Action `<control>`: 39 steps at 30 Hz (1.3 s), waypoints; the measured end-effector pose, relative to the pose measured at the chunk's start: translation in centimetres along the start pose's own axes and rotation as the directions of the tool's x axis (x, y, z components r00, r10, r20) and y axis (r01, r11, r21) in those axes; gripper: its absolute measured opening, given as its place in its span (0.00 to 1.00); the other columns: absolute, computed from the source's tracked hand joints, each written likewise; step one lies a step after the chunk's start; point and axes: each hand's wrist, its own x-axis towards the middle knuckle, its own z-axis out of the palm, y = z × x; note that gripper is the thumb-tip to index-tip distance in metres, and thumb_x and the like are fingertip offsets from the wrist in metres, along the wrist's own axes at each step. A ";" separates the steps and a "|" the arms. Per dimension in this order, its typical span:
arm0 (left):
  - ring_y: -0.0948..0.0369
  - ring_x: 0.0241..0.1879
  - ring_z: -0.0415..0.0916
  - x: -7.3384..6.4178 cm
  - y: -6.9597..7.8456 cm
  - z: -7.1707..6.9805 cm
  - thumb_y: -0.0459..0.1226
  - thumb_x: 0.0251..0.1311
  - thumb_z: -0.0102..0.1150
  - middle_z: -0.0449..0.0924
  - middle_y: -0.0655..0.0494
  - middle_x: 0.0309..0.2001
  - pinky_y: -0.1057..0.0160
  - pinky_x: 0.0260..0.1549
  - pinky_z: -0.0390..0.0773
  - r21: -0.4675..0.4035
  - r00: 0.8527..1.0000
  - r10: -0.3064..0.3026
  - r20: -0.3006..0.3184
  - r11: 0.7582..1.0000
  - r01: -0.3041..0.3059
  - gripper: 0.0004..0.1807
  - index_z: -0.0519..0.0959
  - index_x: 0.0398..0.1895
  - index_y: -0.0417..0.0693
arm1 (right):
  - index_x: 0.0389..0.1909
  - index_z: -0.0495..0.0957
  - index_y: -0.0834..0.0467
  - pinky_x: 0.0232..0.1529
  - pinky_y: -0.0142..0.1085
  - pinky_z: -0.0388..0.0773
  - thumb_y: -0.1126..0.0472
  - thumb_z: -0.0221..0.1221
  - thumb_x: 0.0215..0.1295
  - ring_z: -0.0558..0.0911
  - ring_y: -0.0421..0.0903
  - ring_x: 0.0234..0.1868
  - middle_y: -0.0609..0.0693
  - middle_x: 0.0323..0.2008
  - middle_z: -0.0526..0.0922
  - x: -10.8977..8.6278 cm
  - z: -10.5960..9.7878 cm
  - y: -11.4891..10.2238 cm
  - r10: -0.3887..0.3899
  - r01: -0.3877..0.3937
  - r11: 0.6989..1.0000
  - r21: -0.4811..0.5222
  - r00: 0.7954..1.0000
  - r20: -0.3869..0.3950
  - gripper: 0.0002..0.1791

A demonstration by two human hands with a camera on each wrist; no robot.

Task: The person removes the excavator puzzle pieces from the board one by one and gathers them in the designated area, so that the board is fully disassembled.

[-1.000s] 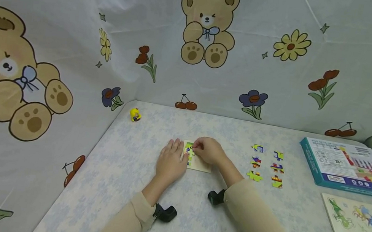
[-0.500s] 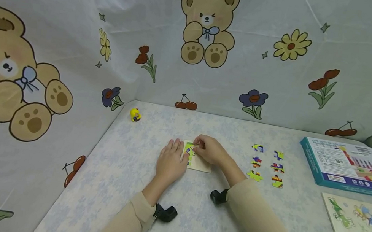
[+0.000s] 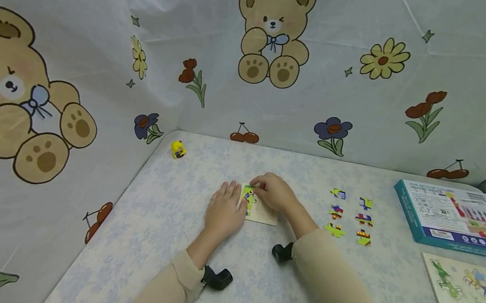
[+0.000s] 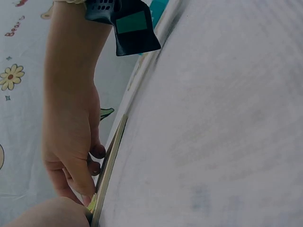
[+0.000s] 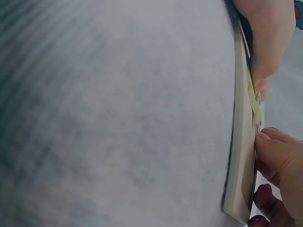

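Observation:
A small pale puzzle board (image 3: 267, 217) lies on the table with yellow-green jigsaw pieces (image 3: 249, 201) along its left side. My left hand (image 3: 223, 213) rests flat over the board's left edge, fingers straight and pointing away from me. From the right, my right hand (image 3: 275, 192) reaches over the board's upper part. Its thumb and forefinger pinch at a puzzle piece, mostly hidden by the fingertips; the other fingers are curled. The right wrist view shows the thumb (image 5: 273, 150) low at the board's surface, beside a yellow-green piece (image 5: 257, 112).
Several loose puzzle pieces (image 3: 336, 212) lie in two columns right of the board. Farther right are a teal-edged box (image 3: 456, 216) and an insect picture board (image 3: 456, 296). A yellow toy figure (image 3: 177, 149) stands at the back left. A bear-print sheet (image 3: 222, 19) hangs behind.
My right hand has shifted slightly up and away along the board, showing more of the pieces beneath. The left hand has stayed in place.

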 end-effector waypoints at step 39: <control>0.53 0.81 0.36 -0.3 -0.3 -0.5 0.57 0.68 0.40 0.46 0.51 0.80 0.49 0.78 0.42 -0.023 0.996 0.041 0.073 0.999 -0.039 0.42 0.50 0.79 0.46 | 0.46 0.84 0.47 0.41 0.37 0.70 0.50 0.69 0.61 0.75 0.42 0.36 0.44 0.37 0.80 -1.2 0.1 0.0 -0.075 0.069 0.995 0.074 0.994 0.084 0.14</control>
